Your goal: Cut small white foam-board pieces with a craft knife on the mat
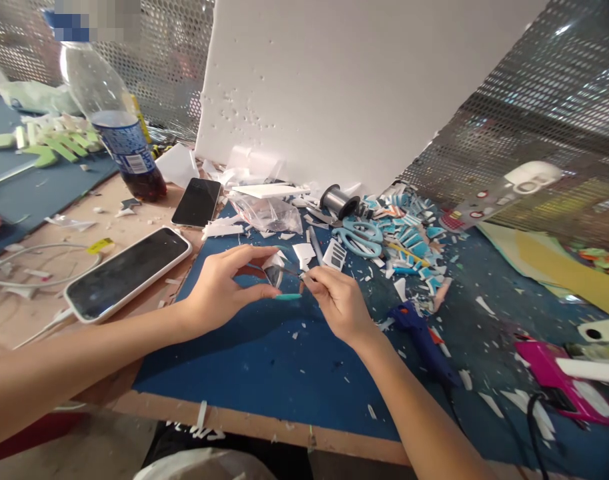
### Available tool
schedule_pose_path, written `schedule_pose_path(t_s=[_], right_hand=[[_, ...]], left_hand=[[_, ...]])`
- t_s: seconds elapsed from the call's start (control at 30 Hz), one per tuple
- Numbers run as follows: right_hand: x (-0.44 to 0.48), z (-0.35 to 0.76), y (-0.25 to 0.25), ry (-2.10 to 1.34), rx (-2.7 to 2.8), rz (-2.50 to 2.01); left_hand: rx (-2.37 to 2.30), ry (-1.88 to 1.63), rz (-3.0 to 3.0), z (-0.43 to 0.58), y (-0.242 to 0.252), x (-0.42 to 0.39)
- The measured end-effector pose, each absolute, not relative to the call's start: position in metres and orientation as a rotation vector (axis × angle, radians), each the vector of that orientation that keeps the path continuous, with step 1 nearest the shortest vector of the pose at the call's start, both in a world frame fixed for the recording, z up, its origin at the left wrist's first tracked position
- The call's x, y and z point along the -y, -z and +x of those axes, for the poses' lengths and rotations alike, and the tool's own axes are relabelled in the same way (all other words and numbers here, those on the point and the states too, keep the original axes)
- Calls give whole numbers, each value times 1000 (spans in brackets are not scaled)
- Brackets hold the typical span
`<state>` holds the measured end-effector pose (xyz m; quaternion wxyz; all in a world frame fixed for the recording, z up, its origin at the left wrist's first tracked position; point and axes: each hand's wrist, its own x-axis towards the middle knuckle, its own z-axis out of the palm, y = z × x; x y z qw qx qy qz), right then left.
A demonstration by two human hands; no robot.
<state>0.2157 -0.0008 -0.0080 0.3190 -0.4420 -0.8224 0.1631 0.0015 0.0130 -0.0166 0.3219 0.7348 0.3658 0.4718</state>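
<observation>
My left hand (223, 287) pinches a small dark, shiny triangular piece (274, 273) between thumb and fingers, just above the blue mat (264, 360). Its thumb has a long teal nail. My right hand (337, 300) is closed in a pinch on a thin wire-like strand that reaches to the small piece. Both hands meet over the middle of the mat.
Two phones (127, 272) (197, 201) lie left, a cola bottle (118, 127) behind them. Light-blue scissors (360, 235), a wire spool (337, 200) and several cut foam scraps (409, 240) sit behind my hands. A blue glue gun (424, 337) and a pink one (559, 373) lie right. White foam board (364, 87) stands behind.
</observation>
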Motion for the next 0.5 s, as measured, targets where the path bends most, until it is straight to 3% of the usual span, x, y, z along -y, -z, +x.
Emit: schedule_pose_path(t_s=[0.5], right_hand=[[-1, 215, 14, -408, 2156, -1084]], left_hand=[[-831, -1269, 1926, 2, 19, -14]])
